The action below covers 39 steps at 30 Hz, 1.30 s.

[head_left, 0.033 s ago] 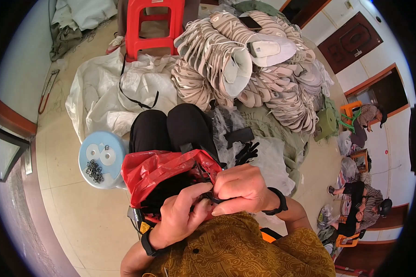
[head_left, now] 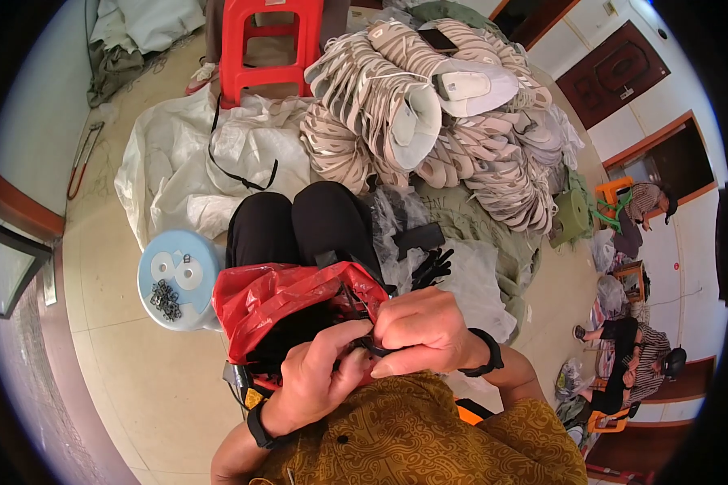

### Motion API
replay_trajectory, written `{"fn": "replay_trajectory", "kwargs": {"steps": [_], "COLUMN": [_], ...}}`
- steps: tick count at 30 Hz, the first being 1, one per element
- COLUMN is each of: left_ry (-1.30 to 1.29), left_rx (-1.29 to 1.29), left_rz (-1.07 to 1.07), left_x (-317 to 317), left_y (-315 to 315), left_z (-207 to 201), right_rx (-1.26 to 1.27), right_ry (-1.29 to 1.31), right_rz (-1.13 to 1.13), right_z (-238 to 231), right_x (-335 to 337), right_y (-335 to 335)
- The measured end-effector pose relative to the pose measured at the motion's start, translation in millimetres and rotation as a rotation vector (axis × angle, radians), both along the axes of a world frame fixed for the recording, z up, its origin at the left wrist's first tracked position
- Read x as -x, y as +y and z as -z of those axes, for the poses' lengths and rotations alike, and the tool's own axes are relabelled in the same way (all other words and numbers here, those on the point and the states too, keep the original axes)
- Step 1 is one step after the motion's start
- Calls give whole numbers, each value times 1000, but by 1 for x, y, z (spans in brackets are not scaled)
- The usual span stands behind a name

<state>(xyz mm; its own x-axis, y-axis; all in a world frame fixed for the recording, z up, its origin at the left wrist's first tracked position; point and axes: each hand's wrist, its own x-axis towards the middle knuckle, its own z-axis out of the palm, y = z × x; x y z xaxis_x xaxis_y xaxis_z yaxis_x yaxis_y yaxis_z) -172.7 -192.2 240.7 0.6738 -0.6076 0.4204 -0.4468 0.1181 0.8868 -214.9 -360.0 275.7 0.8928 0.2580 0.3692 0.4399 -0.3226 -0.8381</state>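
Nothing has shifted: our left hand [head_left: 319,380] and right hand [head_left: 429,331] still pinch one black strap [head_left: 372,349] in closed fingers over the single red bag [head_left: 287,303] on our lap. Beyond, one blue stool [head_left: 178,275], one red stool [head_left: 267,44], uncounted beige shoe uppers [head_left: 429,121].
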Motion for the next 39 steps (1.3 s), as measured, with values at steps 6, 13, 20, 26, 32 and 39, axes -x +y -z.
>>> {"fn": "replay_trajectory", "kwargs": {"steps": [6, 13, 20, 26, 32, 39], "left_ry": [-37, 142, 84, 217, 199, 137], "left_rx": [-13, -27, 60, 7, -7, 11], "left_rz": [-38, -16, 21, 164, 183, 141], "left_x": [2, 3, -1, -2, -3, -2], "left_y": [0, 1, -1, 3, 5, 4], "left_z": [2, 0, -1, -3, -4, 2], "right_rx": [6, 108, 89, -4, -21, -13], "right_ry": [-6, -118, -71, 20, 51, 42], "right_rz": [9, 29, 8, 4, 3, 10], "right_z": [1, 0, -1, 1, 2, 2], "right_x": [1, 1, 0, 3, 6, 6], "right_y": [2, 4, 2, 0, -2, 1]}}
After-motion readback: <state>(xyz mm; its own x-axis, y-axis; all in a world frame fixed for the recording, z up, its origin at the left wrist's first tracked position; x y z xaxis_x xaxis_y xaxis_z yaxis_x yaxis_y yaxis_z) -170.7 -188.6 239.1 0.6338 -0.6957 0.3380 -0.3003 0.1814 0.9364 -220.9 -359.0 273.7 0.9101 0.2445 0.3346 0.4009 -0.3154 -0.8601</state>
